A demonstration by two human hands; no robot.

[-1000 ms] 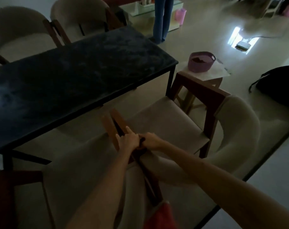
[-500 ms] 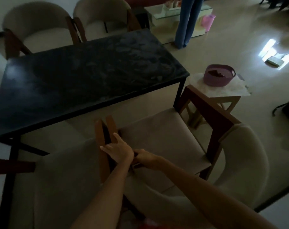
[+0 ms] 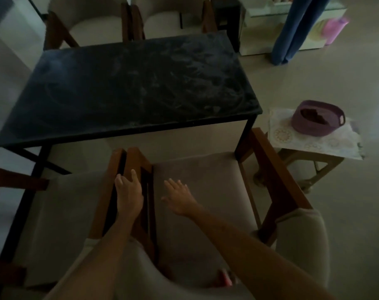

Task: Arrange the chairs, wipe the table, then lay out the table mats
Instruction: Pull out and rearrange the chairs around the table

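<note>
A dusty black table [image 3: 130,87] stands ahead of me in a dim room. Two beige cushioned chairs with wooden arms sit side by side at its near edge: the right chair [image 3: 206,191] and the left chair [image 3: 60,213]. My left hand [image 3: 129,195] rests flat, fingers apart, on the adjoining wooden armrests [image 3: 136,161] between them. My right hand [image 3: 180,198] hovers open over the right chair's seat, holding nothing. Two more beige chairs [image 3: 93,20] stand at the table's far side.
A small wooden stool [image 3: 314,161] at the right carries patterned mats [image 3: 310,137] and a purple basket [image 3: 312,116]. A person in blue trousers [image 3: 292,31] stands at the far right beside a low glass shelf [image 3: 260,18]. Bare floor lies to the right.
Both hands have let go of the armrests and opened. The right hand moved right over the seat. My view swung to face the table squarely.
</note>
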